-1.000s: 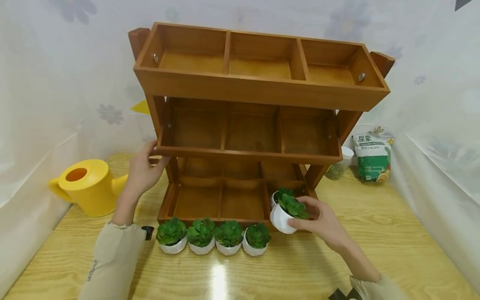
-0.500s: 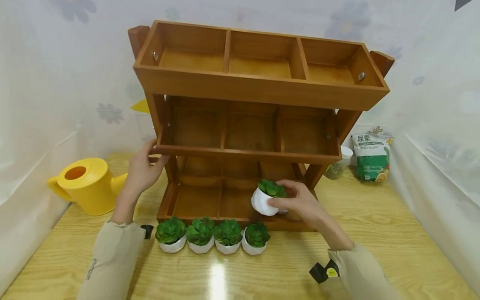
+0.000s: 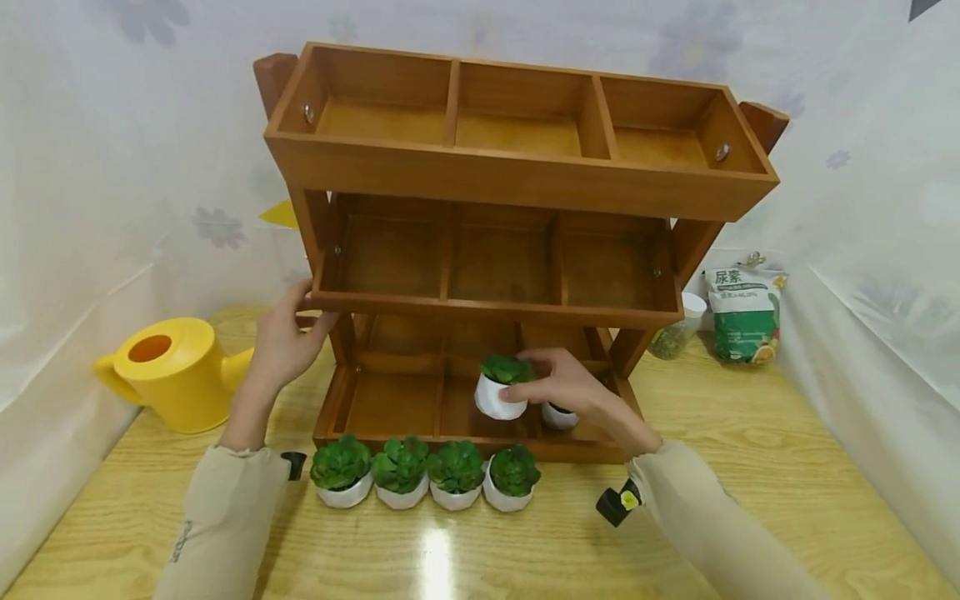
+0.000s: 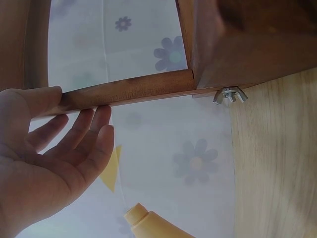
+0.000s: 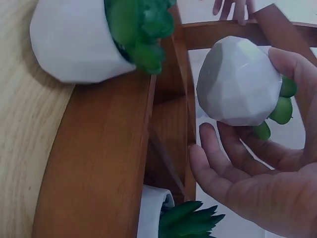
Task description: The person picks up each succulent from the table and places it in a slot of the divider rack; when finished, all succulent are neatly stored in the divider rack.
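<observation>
My right hand (image 3: 570,386) pinches a white faceted pot with a green succulent (image 3: 501,402) between thumb and fingers. It is held upright above the middle compartment of the bottom tier. A second potted succulent (image 3: 558,416) stands in the right compartment, partly hidden by that hand; its pointed leaves (image 5: 190,220) show in the right wrist view. With my left hand (image 3: 291,337) I grip the wooden plant shelf (image 3: 517,179) at its left side. The left wrist view has the thumb above a wooden bar (image 4: 133,89) and fingertips under it.
Several potted succulents (image 3: 455,475) stand in a row before the shelf. At left is a yellow watering can (image 3: 183,375). A clear jar with a white lid (image 3: 677,329) and a green-white bag (image 3: 745,317) stand at right. A patterned sheet (image 3: 855,217) lines the walls.
The right hand has carried the potted succulent left and slightly up, from the right compartment to over the middle one. My left hand keeps its place on the shelf.
</observation>
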A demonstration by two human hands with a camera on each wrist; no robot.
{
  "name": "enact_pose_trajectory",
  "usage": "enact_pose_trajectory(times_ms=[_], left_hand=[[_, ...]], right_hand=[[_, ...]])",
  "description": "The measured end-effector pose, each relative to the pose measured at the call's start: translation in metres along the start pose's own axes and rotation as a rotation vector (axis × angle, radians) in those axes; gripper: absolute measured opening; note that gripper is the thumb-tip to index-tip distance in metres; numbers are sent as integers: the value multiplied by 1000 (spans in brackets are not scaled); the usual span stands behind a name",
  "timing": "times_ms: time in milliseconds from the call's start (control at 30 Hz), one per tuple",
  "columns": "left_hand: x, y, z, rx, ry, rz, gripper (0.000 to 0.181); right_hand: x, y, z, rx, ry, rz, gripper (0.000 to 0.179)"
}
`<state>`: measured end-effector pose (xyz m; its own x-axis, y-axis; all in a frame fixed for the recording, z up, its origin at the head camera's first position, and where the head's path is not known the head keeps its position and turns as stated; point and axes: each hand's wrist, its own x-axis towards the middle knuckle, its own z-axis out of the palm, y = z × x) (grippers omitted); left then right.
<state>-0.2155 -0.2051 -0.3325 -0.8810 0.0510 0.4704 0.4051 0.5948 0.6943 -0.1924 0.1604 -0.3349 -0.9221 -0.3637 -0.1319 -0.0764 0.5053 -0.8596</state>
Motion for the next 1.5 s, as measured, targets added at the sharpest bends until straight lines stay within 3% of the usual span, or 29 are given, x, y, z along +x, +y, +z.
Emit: enact_pose_trajectory(times_ms=[333, 600, 967, 1167, 1500], left_hand=[[0, 0, 3, -2, -14, -5, 49], [-1, 1, 1, 23, 0, -13, 50], [-2, 2, 1, 32, 8, -3, 48], [-2, 2, 0, 22, 3, -1, 48], [-2, 3, 0, 16, -3, -6, 49]], right_hand=[[18, 5, 6, -207, 2, 23, 72], [32, 9, 12, -217, -112, -38, 72], [45, 5, 18, -373, -175, -31, 73], [50, 4, 19, -450, -181, -61, 72], [53, 7, 25, -474, -185, -129, 70]])
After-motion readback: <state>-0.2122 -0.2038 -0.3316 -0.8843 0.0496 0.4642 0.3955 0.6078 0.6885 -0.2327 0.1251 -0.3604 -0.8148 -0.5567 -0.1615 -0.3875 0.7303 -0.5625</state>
